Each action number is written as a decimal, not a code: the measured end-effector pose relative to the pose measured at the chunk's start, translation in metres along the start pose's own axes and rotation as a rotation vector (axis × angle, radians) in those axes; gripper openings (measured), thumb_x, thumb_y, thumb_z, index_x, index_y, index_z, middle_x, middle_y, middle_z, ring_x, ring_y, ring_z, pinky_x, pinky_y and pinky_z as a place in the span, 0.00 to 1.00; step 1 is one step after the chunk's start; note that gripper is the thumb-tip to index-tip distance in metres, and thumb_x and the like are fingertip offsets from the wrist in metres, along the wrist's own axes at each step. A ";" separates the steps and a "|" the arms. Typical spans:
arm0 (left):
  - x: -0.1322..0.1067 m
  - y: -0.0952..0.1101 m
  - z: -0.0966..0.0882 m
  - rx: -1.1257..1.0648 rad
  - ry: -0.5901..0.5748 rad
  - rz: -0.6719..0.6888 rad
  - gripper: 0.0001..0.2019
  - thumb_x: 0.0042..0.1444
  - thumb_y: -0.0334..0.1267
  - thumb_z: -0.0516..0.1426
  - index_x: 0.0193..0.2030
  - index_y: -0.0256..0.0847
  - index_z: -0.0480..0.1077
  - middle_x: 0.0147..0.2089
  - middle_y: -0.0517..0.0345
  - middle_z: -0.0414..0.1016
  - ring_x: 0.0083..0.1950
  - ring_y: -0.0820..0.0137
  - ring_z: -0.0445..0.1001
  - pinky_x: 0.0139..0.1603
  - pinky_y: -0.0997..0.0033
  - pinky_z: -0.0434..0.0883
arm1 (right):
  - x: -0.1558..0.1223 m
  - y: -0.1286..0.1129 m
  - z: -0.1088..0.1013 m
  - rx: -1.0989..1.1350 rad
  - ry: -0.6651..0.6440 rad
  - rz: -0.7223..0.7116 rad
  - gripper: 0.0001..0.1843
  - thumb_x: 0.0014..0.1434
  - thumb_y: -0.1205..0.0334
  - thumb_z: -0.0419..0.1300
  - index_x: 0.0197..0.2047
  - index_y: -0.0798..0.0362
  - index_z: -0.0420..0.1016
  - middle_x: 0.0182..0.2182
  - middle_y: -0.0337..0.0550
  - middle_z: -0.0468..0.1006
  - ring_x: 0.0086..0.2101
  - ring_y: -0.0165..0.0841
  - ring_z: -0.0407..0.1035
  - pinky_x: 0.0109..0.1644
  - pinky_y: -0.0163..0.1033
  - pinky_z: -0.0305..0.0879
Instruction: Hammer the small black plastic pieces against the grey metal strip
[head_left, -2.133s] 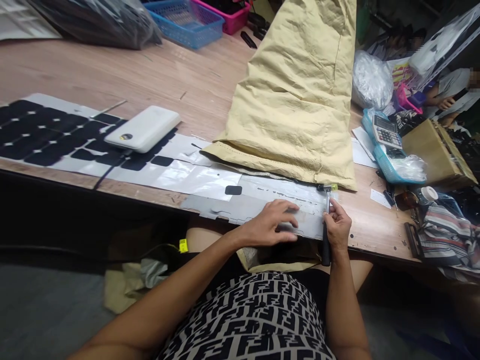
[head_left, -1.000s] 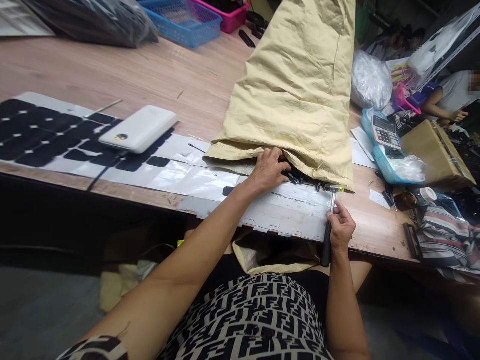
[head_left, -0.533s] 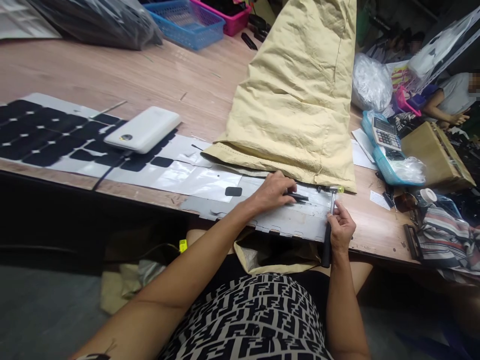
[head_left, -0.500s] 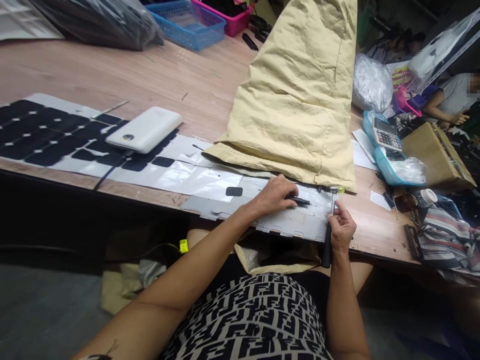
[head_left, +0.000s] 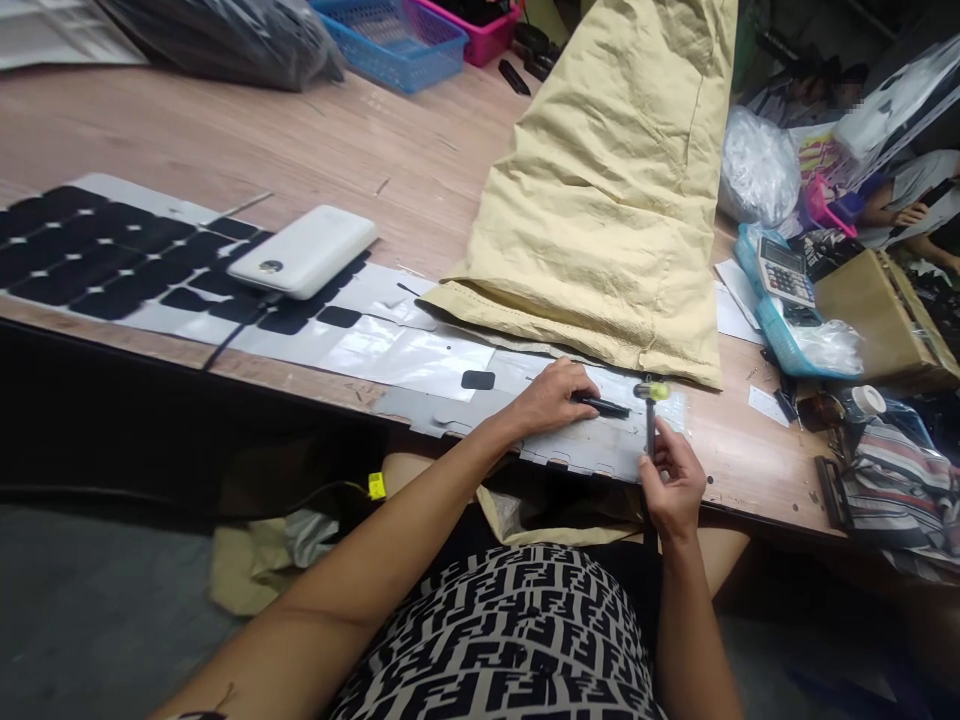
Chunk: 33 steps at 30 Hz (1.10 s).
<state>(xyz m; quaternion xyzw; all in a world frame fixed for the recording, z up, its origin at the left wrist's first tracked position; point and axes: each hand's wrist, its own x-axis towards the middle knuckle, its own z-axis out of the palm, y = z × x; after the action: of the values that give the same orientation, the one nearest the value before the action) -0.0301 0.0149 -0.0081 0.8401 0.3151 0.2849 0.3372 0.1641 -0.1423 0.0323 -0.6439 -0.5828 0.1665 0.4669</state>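
My left hand [head_left: 556, 396] is closed on a slim black pen-shaped tool [head_left: 606, 407] that lies almost flat over a grey sheet [head_left: 585, 445] at the table's front edge. My fingers partly cover the tool, so its kind is unclear. My right hand [head_left: 675, 478] grips a small hammer [head_left: 649, 425] by its dark handle. The hammer's head, yellow at one end, is raised a little right of the black tool's tip. Just behind both hands lies the hem of a large beige cloth [head_left: 592, 250].
A white power bank [head_left: 304, 252] rests on a dark-celled panel [head_left: 90, 250] to the left. Blue [head_left: 405, 60] and pink baskets [head_left: 487, 35] stand at the back. A calculator [head_left: 784, 272], a cardboard box [head_left: 874, 305] and striped cloth [head_left: 900, 480] crowd the right. Other people sit beyond.
The hammer has tilted and shifted left, its head closer to the black tool. My left hand keeps its hold. The whole view has shifted slightly.
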 end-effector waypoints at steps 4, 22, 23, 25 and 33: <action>0.001 -0.004 0.004 -0.026 0.014 0.026 0.07 0.53 0.38 0.67 0.39 0.41 0.79 0.36 0.57 0.77 0.43 0.64 0.69 0.48 0.62 0.65 | -0.003 -0.018 0.007 -0.115 -0.110 -0.155 0.25 0.59 0.69 0.59 0.60 0.51 0.76 0.33 0.40 0.72 0.28 0.30 0.65 0.28 0.34 0.65; 0.003 -0.003 0.003 -0.046 0.014 0.005 0.07 0.53 0.39 0.65 0.38 0.42 0.79 0.36 0.57 0.78 0.42 0.64 0.70 0.48 0.62 0.65 | -0.004 -0.022 0.010 -0.190 -0.108 -0.198 0.27 0.58 0.70 0.57 0.60 0.49 0.76 0.33 0.42 0.74 0.27 0.32 0.66 0.31 0.38 0.70; 0.002 -0.002 0.003 -0.045 0.014 0.001 0.07 0.53 0.39 0.65 0.38 0.42 0.79 0.36 0.56 0.78 0.42 0.64 0.70 0.48 0.62 0.65 | -0.005 -0.021 0.010 -0.191 -0.115 -0.188 0.26 0.58 0.70 0.57 0.60 0.49 0.76 0.32 0.42 0.74 0.26 0.31 0.66 0.31 0.38 0.69; 0.002 -0.001 0.002 -0.044 0.019 -0.003 0.07 0.52 0.38 0.65 0.37 0.41 0.79 0.36 0.56 0.78 0.42 0.64 0.70 0.48 0.63 0.65 | -0.005 -0.019 0.010 -0.182 -0.122 -0.169 0.26 0.58 0.70 0.57 0.59 0.50 0.77 0.31 0.41 0.73 0.26 0.31 0.65 0.30 0.37 0.68; 0.001 0.001 0.003 -0.026 0.017 -0.027 0.06 0.55 0.40 0.64 0.36 0.41 0.78 0.35 0.56 0.76 0.42 0.64 0.67 0.47 0.62 0.65 | 0.015 0.006 -0.002 0.050 0.077 0.127 0.25 0.54 0.63 0.63 0.56 0.52 0.79 0.34 0.40 0.74 0.27 0.27 0.64 0.29 0.35 0.63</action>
<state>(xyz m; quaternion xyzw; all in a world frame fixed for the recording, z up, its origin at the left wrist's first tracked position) -0.0269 0.0142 -0.0083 0.8291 0.3254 0.2915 0.3491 0.1733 -0.1291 0.0337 -0.6738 -0.5180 0.1853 0.4934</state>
